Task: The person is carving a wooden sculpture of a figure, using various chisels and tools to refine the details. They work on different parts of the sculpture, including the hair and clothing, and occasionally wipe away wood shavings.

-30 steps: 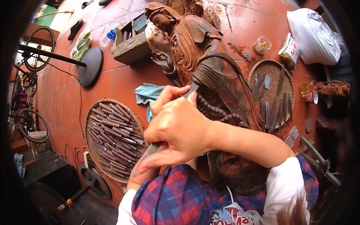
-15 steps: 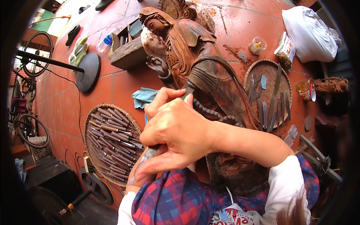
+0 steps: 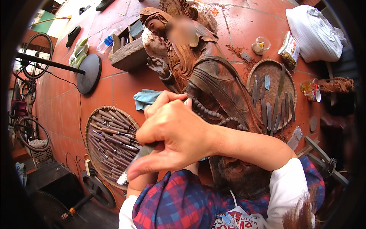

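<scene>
My right hand (image 3: 175, 133) is closed round a long grey tool that looks like a file (image 3: 144, 152), its thumb pointing down toward the tool's pale near end. Beyond it, my left hand (image 3: 162, 102) is mostly hidden; its curled fingers appear to pinch the tool's far part. That part meets a carved wooden statue (image 3: 225, 84), close to its carved bead string (image 3: 207, 110). The brown statue lies tilted in front of me, robed, with one raised carved hand (image 3: 159, 68). The exact contact spot is covered by my fingers.
At left, a round woven tray (image 3: 110, 145) holds many wooden-handled carving tools. Another woven tray (image 3: 280, 70) at right carries flat files. Nearby are a blue cloth (image 3: 145, 100), a wooden box (image 3: 131, 55), a plastic cup (image 3: 260, 45), a white sack (image 3: 314, 34) and a black stand base (image 3: 89, 74).
Both hands and the file have shifted slightly toward the lower left, and the file's pale near end now shows past my right thumb. The statue keeps nearly the same place.
</scene>
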Motion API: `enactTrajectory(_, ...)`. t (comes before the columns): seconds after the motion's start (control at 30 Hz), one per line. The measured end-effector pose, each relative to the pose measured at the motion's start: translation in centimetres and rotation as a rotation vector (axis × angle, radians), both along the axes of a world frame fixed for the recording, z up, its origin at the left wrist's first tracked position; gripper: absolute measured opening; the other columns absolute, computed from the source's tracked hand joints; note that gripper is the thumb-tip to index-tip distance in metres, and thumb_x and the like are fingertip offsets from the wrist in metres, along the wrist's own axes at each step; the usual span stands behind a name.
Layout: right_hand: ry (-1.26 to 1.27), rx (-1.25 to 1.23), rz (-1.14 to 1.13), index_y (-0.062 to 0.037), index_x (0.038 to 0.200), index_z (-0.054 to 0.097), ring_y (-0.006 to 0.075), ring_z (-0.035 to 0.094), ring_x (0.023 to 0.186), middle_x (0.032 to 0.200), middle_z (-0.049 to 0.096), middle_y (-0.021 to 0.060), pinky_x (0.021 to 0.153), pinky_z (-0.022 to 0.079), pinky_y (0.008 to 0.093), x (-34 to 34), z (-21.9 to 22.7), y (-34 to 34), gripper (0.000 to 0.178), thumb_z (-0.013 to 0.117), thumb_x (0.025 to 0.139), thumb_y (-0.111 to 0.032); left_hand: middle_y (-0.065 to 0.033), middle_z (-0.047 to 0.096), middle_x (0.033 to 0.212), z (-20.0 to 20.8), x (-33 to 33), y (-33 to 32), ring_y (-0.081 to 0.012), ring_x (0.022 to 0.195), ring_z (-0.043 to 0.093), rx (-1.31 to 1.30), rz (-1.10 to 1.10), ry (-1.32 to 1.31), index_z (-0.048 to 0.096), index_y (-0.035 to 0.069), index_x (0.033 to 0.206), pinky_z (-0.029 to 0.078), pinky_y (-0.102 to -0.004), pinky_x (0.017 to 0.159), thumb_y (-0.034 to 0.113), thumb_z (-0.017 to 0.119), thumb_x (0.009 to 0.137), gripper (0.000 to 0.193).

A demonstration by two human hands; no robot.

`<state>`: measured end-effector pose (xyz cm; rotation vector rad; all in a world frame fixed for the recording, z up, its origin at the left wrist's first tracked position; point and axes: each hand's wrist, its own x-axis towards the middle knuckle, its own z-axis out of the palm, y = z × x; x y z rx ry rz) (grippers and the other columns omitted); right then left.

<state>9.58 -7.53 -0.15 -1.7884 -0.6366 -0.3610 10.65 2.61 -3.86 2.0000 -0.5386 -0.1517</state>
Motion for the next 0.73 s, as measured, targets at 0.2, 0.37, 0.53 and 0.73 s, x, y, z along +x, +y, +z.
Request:
enactTrajectory(0.2, 0.127, 0.028, 0.114, -0.0088, 0.053, 0.041, 0.0217, 0.037, 0.049, 0.050, 0.039, 0.0031, 0.062, 0.030, 0.0330, -0.2, 0.1, -0.3, 0.061, 0.080, 0.072, -0.052, -0.0093, 0.059, 0.097, -1.5, 0.3, 0.0, -0.0238, 0.088, 0.057, -0.149, -0.005, 0.061, 0.058, 0.005, 0.108, 0.048, -0.0361, 0.080, 0.016, 0.073, 0.085, 0.029)
enactTrajectory(0.37, 0.188, 0.363, -0.037, -0.0068, 0.063, 0.048, 0.0186, 0.044, 0.063, 0.068, 0.046, 0.0050, 0.063, 0.035, 0.0315, 0.2, 2.5, -3.1, 0.054, 0.073, 0.081, -0.051, -0.0070, 0.060, 0.064, 0.4, 2.2, -1.0, -0.0200, 0.053, 0.059, -0.263, -0.069, -0.245, 0.066, 0.003, 0.082, 0.045, -0.0301, 0.053, 0.011, 0.075, 0.073, 0.015)
enactTrajectory(0.53, 0.171, 0.029, -0.151, -0.0071, 0.068, 0.055, 0.0163, 0.046, 0.077, 0.082, 0.048, 0.0051, 0.068, 0.035, 0.0286, -2.2, 4.6, -6.3, 0.054, 0.077, 0.074, -0.056, -0.0042, 0.060, 0.063, 2.7, 2.2, 0.6, -0.0195, 0.052, 0.056, -0.163, -0.123, -0.490, 0.066, 0.004, 0.083, 0.044, -0.0318, 0.050, 0.006, 0.078, 0.065, 0.022)
enactTrajectory(0.73, 0.452, 0.048, -0.446, -0.0051, 0.086, 0.064, 0.0207, 0.053, 0.078, 0.085, 0.054, 0.0065, 0.069, 0.044, 0.0318, -6.2, 2.5, -4.6, 0.025, 0.073, 0.087, -0.028, -0.0041, 0.066, 0.073, -0.3, -0.8, 0.4, -0.0182, 0.054, 0.056, -0.247, -0.169, -0.569, 0.068, 0.007, 0.095, 0.045, -0.0294, 0.049, 0.011, 0.081, 0.061, 0.036)
